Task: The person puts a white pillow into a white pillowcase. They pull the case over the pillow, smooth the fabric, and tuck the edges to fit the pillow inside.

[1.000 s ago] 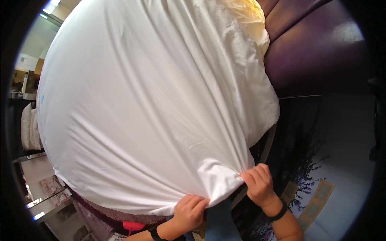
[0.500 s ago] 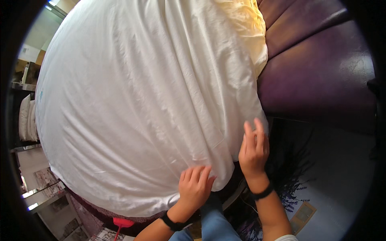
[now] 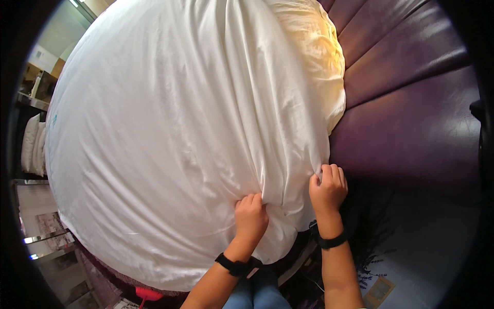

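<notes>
A large white bed sheet [image 3: 149, 134] lies spread over a bed, with long folds running from the far side toward my hands. My left hand [image 3: 251, 216] is closed on the cloth near the bed's close edge, and the fabric bunches at its fingers. At the sheet's right edge, beside the purple headboard, my right hand [image 3: 328, 188] pinches another part of the sheet. Creases gather between the two hands. Both wrists wear black bands.
The padded purple headboard [image 3: 406, 118] rises on the right. Yellowish cloth [image 3: 314, 46] shows at the far right corner. White pillows [image 3: 33, 144] are stacked at the far left. A red dustpan-like object [image 3: 148, 293] lies low near the bed. A wall outlet plate [image 3: 379, 292] is at lower right.
Both hands, loosely raised over the cloth before, have closed on the sheet. My left hand moved slightly farther in. The cloth is now pulled into sharper folds between them.
</notes>
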`<state>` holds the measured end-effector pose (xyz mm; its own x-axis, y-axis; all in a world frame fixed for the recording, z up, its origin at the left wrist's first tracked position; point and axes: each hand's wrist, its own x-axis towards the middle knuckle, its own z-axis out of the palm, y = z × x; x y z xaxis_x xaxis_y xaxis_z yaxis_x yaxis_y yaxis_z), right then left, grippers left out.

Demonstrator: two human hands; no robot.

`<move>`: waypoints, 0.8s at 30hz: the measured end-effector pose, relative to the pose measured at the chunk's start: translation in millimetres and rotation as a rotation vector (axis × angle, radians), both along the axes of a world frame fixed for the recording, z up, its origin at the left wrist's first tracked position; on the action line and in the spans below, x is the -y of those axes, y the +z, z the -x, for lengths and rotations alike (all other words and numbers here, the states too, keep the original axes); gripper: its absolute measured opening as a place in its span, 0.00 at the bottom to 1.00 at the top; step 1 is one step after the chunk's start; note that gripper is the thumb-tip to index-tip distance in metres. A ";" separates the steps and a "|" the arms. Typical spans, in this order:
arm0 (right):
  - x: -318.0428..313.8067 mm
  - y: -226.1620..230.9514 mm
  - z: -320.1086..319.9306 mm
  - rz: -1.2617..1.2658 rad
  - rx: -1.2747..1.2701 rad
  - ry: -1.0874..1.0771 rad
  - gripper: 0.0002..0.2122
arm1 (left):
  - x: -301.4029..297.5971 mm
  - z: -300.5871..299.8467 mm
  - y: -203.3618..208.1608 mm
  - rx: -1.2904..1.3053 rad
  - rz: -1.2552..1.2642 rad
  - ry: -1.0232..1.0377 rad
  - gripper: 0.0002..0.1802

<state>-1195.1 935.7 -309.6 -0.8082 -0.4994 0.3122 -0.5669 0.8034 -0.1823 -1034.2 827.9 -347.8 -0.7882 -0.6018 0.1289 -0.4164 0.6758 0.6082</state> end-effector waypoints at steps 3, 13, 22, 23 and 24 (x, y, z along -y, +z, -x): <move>-2.5 19.0 0.5 0.106 -0.081 0.085 0.09 | 8.8 -5.6 36.8 -0.164 -0.424 -0.061 0.13; 16.9 26.0 -36.2 0.013 0.176 0.187 0.11 | 24.0 29.3 53.4 -0.286 -0.167 0.002 0.26; 13.6 36.4 5.3 0.233 0.361 0.326 0.12 | 33.9 131.6 36.4 -0.090 -0.356 0.106 0.10; 17.3 36.6 9.4 0.219 0.329 0.262 0.16 | 31.8 132.7 39.2 -0.174 -0.453 0.116 0.11; 20.9 38.5 15.1 0.210 0.346 0.219 0.17 | 30.9 131.5 43.8 -0.174 -0.521 0.115 0.10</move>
<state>-1210.2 914.9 -271.1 -0.7649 -0.6252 0.1551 -0.5966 0.5967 -0.5366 -1165.7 797.0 -303.9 -0.7077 -0.7012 -0.0860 -0.3333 0.2240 0.9158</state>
